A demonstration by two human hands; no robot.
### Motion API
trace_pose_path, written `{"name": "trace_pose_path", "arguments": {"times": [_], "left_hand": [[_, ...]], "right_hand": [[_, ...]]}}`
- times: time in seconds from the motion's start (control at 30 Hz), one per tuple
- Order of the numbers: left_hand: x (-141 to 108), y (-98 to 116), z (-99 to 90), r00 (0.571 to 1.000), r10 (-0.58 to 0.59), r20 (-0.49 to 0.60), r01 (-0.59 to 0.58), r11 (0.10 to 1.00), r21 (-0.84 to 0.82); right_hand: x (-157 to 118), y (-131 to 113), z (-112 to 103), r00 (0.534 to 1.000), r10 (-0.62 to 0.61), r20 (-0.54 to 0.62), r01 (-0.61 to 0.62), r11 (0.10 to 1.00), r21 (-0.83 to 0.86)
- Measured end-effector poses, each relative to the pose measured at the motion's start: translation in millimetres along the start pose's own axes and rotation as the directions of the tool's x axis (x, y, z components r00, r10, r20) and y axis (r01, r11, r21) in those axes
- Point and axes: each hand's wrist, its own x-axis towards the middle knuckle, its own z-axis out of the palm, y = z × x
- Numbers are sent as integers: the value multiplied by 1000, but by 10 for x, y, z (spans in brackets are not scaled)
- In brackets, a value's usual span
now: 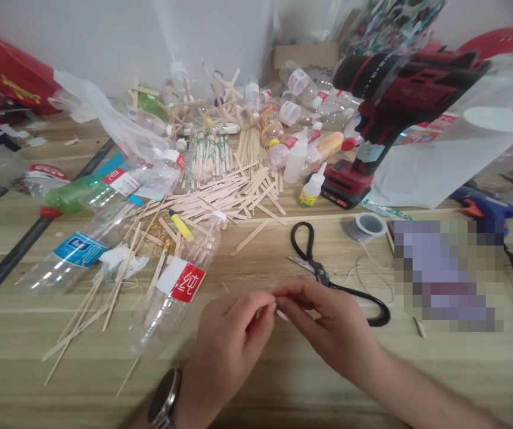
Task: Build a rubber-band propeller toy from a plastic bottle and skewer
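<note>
My left hand and my right hand meet fingertip to fingertip low over the table. Both are closed in a pinch. A small white piece peeks out beneath the right fingers; its kind is hidden, and I cannot make out what the left fingertips grip. Black-handled scissors lie just beyond my right hand, partly covered by it, with the blades apart. To their right stands a spool of grey thread with loose strands trailing. On the left lies a clear plastic bottle with a red and white label.
Wooden craft sticks are heaped mid-table, with more bottles behind. A glue bottle stands near a red and black cordless drill. A dark rod crosses the left side. A blue glue gun lies right, near a blurred-out patch.
</note>
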Motion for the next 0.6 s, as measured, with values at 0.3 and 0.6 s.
{"name": "trace_pose_path", "arguments": {"times": [0.3,0.6], "left_hand": [[4,6,-28,999,-10,34,7,997,70],[8,-14,-23,996,-20,82,14,997,82]], "right_hand": [[-27,-4,-31,999,-28,26,27,999,47],[5,0,-61,986,-164,39,167,983,-73]]}}
